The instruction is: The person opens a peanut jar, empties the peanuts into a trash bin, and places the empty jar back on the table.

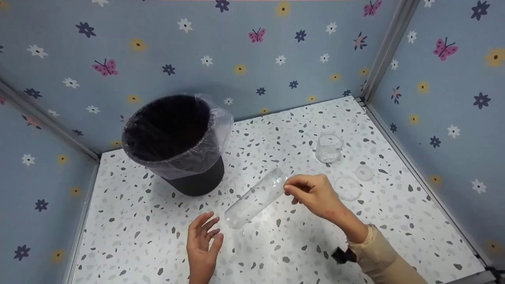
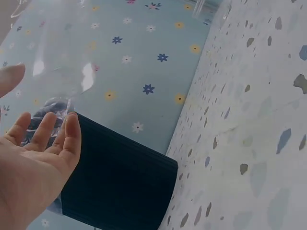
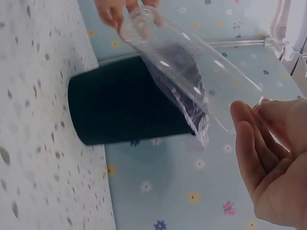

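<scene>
A clear, tall cylindrical vessel [image 1: 254, 199] tilts above the speckled table, its rounded base toward the lower left and its open end toward the upper right. My right hand [image 1: 311, 195] pinches the rim of that open end between thumb and index finger; the right wrist view shows this hand [image 3: 273, 148] at the rim too. Beside the base is my left hand [image 1: 203, 244], palm turned inward and fingers loosely bent around nothing. In the left wrist view the left hand's fingers [image 2: 72, 136] spread below the see-through wall of the vessel [image 2: 60, 72].
A black bin [image 1: 197, 179] with a clear plastic liner [image 1: 221, 126] stands at the back left. At the right lie a short clear cup [image 1: 328, 149], a clear ring [image 1: 358, 193] and a small translucent disc [image 1: 363, 172]. Flower-patterned panels [image 1: 213, 43] enclose the table [image 1: 138, 244].
</scene>
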Tool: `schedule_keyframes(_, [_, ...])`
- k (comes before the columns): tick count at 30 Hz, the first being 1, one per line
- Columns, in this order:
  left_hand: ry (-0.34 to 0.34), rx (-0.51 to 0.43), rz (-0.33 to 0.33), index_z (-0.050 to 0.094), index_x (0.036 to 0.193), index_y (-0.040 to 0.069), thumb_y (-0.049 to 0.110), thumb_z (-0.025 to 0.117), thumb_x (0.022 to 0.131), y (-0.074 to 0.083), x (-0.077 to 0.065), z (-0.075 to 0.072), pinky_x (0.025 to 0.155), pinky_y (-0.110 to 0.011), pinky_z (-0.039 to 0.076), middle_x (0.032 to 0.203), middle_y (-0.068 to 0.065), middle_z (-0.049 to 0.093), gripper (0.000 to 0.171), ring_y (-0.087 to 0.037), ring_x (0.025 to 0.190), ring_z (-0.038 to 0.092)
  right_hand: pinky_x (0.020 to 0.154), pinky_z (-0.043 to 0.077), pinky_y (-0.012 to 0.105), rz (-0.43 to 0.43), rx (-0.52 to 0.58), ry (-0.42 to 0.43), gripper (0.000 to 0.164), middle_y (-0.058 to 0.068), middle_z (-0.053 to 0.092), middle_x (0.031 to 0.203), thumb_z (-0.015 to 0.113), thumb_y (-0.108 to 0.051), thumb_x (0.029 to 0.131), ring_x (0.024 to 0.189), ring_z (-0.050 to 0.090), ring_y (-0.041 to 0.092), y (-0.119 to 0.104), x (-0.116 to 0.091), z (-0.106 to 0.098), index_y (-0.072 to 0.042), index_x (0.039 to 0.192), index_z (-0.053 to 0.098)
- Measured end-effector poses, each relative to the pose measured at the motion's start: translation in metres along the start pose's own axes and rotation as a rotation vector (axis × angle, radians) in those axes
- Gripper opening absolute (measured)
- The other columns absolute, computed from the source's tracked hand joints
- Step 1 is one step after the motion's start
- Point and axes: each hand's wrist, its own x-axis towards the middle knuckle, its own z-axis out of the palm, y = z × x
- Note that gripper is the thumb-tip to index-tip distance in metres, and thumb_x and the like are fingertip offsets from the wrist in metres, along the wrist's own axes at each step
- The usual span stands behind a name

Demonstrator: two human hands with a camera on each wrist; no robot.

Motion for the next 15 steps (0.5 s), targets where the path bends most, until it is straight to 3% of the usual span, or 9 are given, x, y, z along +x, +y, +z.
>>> schedule_keyframes(5, [0.058,0.149,-0.200,0.043,0.135,-0.004,-0.003,0.063,0.092,-0.004,-0.004,-0.006,0.083,-0.029,0.052,0.132,-0.018,0.049,0.048,-0.031,0.116,0.052,0.050,0.053,0.020,-0.141,-0.269,-0.010,0.005,0.000,0.070,0.075,0.070,-0.008,0.089,0.056,0.061,0.008,0.035,0.028,-0.033,-0.008,0.091,0.075])
schedule_keyframes(9, [0.021,0.326,-0.378,0.049,0.134,0.007,0.010,0.066,0.094,-0.008,-0.007,-0.014,0.087,-0.034,0.051,0.131,-0.008,0.052,0.044,-0.026,0.116,0.053,0.053,0.054,0.023,-0.214,-0.510,-0.020,0.007,0.001,0.072,0.078,0.071,-0.014,0.090,0.058,0.063,0.008,0.061,0.054,-0.059,-0.009,0.090,0.076])
schedule_keyframes(12, [-0.026,0.389,-0.449,0.049,0.134,0.008,0.015,0.065,0.095,-0.011,-0.011,-0.018,0.091,-0.042,0.049,0.131,-0.009,0.052,0.044,-0.028,0.117,0.053,0.056,0.056,0.029,-0.187,-0.642,-0.028,0.010,0.003,0.073,0.081,0.071,-0.018,0.091,0.062,0.066,0.013,0.078,0.072,-0.077,-0.011,0.091,0.077])
schedule_keyframes(15, [-0.068,0.417,-0.468,0.050,0.133,0.006,0.016,0.064,0.095,-0.015,-0.014,-0.019,0.090,-0.043,0.050,0.125,-0.010,0.056,0.042,-0.028,0.116,0.054,0.059,0.056,0.035,-0.110,-0.718,-0.051,0.012,0.004,0.074,0.083,0.069,-0.021,0.092,0.065,0.067,0.016,0.091,0.086,-0.092,-0.011,0.093,0.077])
